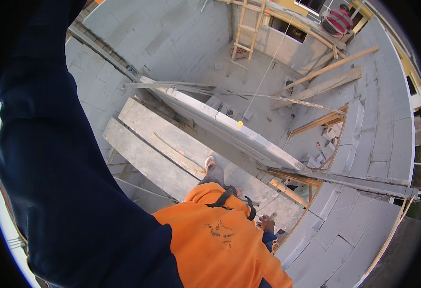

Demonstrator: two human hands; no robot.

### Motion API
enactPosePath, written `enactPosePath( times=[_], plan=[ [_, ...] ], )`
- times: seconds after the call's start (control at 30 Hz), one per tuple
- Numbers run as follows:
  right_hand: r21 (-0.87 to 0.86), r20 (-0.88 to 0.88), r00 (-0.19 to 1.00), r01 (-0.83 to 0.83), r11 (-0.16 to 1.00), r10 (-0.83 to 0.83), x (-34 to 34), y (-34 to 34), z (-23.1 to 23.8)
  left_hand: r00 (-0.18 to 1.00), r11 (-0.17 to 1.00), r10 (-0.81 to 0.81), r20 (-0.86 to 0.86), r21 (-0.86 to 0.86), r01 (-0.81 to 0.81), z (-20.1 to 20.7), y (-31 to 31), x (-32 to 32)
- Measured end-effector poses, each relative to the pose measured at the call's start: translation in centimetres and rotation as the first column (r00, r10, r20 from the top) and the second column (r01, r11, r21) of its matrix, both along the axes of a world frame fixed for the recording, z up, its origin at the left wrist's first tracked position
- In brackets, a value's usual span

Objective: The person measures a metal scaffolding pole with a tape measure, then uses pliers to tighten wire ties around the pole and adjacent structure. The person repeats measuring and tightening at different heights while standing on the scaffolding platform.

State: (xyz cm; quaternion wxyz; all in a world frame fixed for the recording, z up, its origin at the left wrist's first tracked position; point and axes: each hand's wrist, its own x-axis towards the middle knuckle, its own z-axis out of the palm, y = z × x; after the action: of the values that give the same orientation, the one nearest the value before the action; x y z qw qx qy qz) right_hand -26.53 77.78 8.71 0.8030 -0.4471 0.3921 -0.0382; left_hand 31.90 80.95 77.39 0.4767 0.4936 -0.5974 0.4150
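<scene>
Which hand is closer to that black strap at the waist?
Right. The right hand is close by, below and right of the black strap. The left hand is out of view; its navy sleeve runs off the picture's top.

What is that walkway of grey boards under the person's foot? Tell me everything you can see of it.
The walkway shows two broad, flat boards side by side, a dark gap between them. They look pale grey, scuffed and dusty; the material is uncertain. They slant from upper left toward lower right, beside a block wall. A narrow, paler strip lies lengthwise there, and a shoe rests on the boards. Orange clothing hides part; whether the right hand touches is unclear.
</scene>
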Motion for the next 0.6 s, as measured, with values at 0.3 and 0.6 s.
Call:
enactPosePath(
  times=[0.3, 0.6],
  plan=[
    [-0.163, -0.279, 0.958, 0.012, 0.986, -0.058, 27.8, -15.3, 7.1, 0.950, 0.932, 0.313, -0.015, -0.189, -0.310, -1.3, 13.6, 8.4],
    [-0.327, -0.259, 0.950, -0.257, 0.909, 0.175, 54.0, -15.0, 13.7, 0.799, 0.793, 0.601, 0.028, -0.143, -0.592, 2.0, 24.0, 13.4]
  ],
)
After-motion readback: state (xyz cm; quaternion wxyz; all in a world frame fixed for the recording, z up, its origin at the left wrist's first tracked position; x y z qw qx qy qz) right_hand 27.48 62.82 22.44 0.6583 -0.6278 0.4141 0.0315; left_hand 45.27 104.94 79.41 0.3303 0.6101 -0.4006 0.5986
